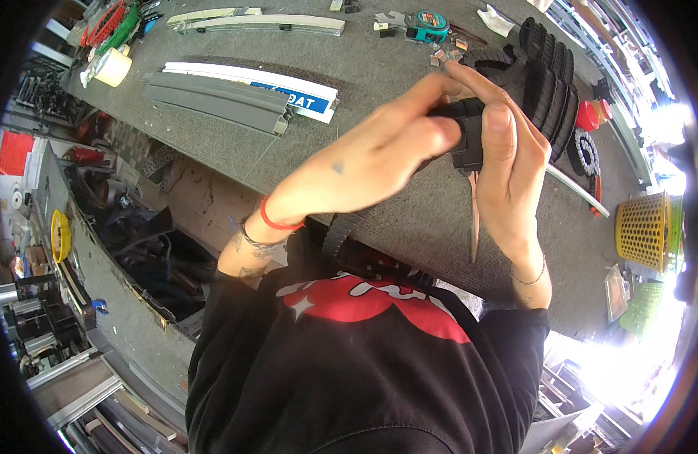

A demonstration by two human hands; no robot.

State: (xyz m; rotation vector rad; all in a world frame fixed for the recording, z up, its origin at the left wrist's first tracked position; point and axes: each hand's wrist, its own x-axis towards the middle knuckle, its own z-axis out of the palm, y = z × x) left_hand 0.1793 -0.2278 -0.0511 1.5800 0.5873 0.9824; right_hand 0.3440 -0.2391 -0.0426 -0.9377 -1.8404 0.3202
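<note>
Over the near side of the grey work table, my left hand [390, 144] and my right hand [511, 163] close together on a blocky black plastic piece [467, 138]. It looks like the end of a ribbed, linked strip. My left thumb presses on its side, while my right fingers wrap over its top and far side. Just beyond my hands lie thick coils of black ribbed strip [549, 83]. A slim, pointed, copper-coloured tool [475, 219] shows below the piece; its upper end is hidden. More black ribbed strip [341, 231] hangs at the table edge under my left wrist.
Grey and white metal profiles [212, 102] lie at the left of the table [318, 64], with more profiles [258, 24] behind. A teal tape measure [427, 27] sits at the back. Yellow tape [113, 68] stands far left. A yellow basket [642, 231] is at right.
</note>
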